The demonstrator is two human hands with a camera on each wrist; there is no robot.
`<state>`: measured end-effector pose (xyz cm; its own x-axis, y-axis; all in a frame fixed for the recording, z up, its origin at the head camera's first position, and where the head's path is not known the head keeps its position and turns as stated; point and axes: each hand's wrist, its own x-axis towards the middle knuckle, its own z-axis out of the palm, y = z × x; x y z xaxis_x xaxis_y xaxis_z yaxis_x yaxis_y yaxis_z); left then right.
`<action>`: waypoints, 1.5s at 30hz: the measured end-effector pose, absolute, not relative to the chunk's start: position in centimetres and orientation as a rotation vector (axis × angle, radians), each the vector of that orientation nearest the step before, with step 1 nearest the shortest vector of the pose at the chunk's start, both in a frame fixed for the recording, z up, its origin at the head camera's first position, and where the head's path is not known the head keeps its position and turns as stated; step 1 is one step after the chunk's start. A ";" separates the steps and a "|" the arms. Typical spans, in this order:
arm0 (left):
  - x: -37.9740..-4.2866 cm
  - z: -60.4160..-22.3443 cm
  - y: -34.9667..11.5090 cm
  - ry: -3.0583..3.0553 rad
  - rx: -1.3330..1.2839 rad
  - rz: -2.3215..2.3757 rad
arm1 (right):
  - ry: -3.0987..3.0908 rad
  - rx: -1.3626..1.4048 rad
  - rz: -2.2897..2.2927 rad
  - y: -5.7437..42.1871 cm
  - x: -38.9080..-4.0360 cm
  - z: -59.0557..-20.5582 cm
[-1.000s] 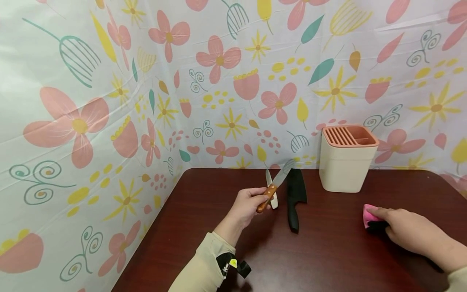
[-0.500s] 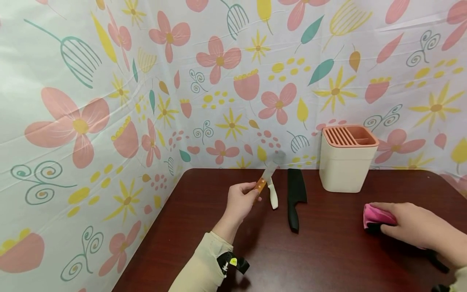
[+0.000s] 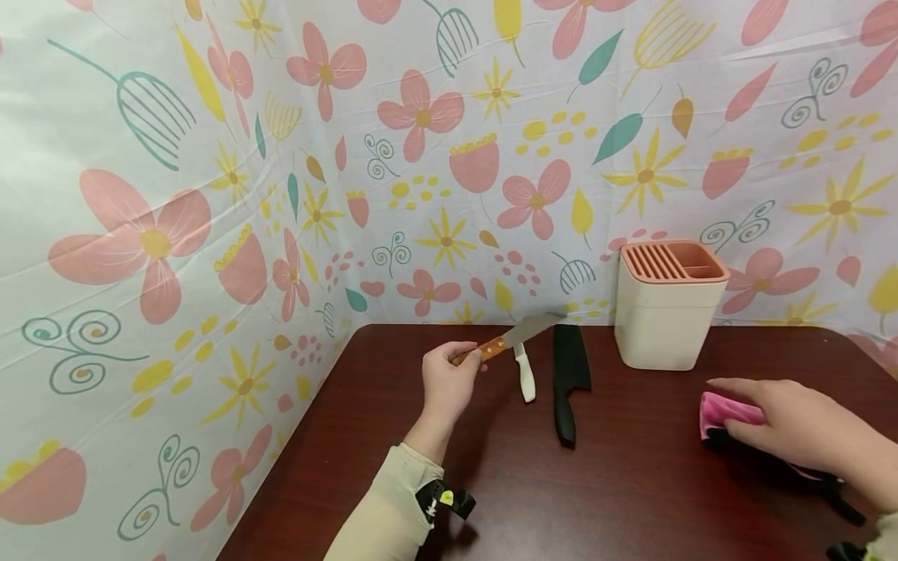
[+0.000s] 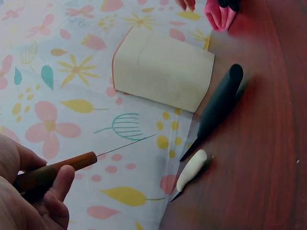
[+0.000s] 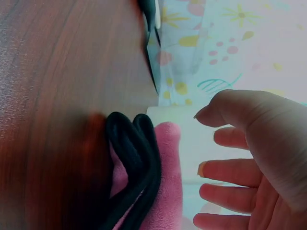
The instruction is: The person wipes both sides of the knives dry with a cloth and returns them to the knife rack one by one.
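Note:
My left hand (image 3: 449, 378) holds a knife (image 3: 535, 327) by its brown wooden handle (image 4: 60, 170), raised over the back left of the table. Its blade points up to the right and overlaps the tip of a small white-handled knife (image 3: 525, 374) lying below. Beside that one lies a black cleaver-shaped knife (image 3: 571, 362). At the right, my right hand (image 3: 800, 421) hovers beside a folded pink and black cloth (image 5: 165, 191). In the right wrist view its fingers are extended and spread, with a gap between them and the cloth.
A cream knife block (image 3: 662, 323) with an orange slotted top stands at the back right of the dark red-brown table (image 3: 603, 499). Floral-patterned sheeting (image 3: 421, 195) rises behind the table and along its left side.
My left hand has drawn left and slightly up, and the knife's blade has tipped flatter. My right hand has loosened from the folded cloth, its fingers lifting away; the cloth stays where it was.

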<state>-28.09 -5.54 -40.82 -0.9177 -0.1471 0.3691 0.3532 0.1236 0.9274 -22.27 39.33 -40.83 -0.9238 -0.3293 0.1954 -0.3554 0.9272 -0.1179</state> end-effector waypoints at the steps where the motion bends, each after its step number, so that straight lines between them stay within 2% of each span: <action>1: -28.1 -40.7 -5.6 -2.018 -0.202 -1.856 | -2.896 0.518 0.223 39.3 -22.2 -40.8; 6: -28.5 -40.2 -5.7 -1.963 -0.232 -1.862 | -2.766 0.533 0.251 39.5 -22.4 -40.0; 13: -29.8 -38.7 -5.4 -1.935 -0.257 -1.830 | -2.603 0.588 0.360 39.7 -24.3 -36.2; 23: -32.9 -32.5 -4.5 -1.946 -0.274 -1.674 | -2.449 0.750 0.366 38.5 -28.3 -32.0; 37: -36.5 -20.1 0.3 -1.961 -0.516 -1.562 | -2.435 0.736 0.218 37.2 -31.4 -33.2; 45: -37.0 -16.0 3.8 -1.983 -0.601 -1.639 | -2.494 0.632 0.192 36.2 -32.0 -34.7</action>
<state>-37.00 3.83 -15.98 -0.7808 0.0238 0.6244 0.6177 0.1800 0.7656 -32.02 36.22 -34.73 -0.7356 -0.3978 0.5483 -0.4770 0.8789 -0.0024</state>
